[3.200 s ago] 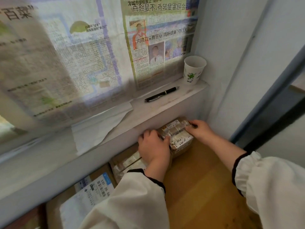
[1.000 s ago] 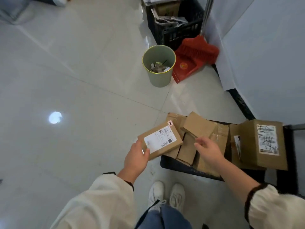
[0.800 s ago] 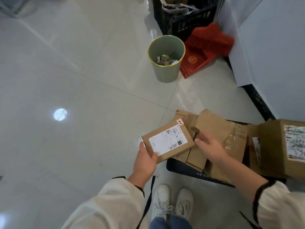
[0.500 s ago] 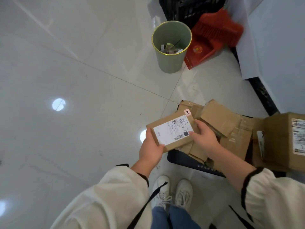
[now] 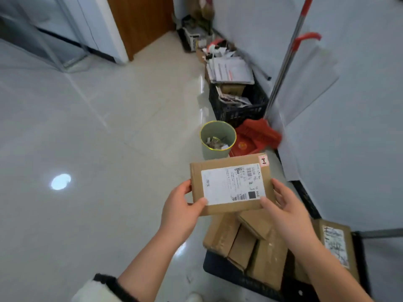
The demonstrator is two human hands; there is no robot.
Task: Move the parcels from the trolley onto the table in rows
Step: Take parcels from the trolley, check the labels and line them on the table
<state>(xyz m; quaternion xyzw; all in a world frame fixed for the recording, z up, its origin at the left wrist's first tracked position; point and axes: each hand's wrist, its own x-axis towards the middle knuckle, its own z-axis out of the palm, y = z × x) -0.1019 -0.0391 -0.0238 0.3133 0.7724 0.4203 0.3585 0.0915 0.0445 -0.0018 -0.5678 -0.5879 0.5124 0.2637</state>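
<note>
Lifting clear of the pile, the flat labelled parcel (image 5: 231, 186) now sits between both hands. A second ago only the left hand (image 5: 181, 212) had it, low beside the stack, while the right hand (image 5: 287, 212) hovered over the other boxes. Now the right hand has joined. Each thumb lies on the top face at a lower corner of the white label, and the fingers wrap the side edges and go underneath. The parcel is held level, label up, above the near end of the trolley (image 5: 220, 267) and touching nothing below it. The view has also tilted up from the floor toward the room. I read this as the pickup being finished and the carry to the desk about to begin; the desk itself is not in view.

Counted: one parcel in the hands. At least five brown parcels (image 5: 242, 249) are left on the trolley, four leaning together under the wrists and one taller box with a white label at the right; more may be hidden by the arms. Beyond them on the tiled floor stand one green waste bin (image 5: 216, 147), one red dustpan (image 5: 257, 138) and one black crate (image 5: 239, 110) stuffed with papers.
</note>
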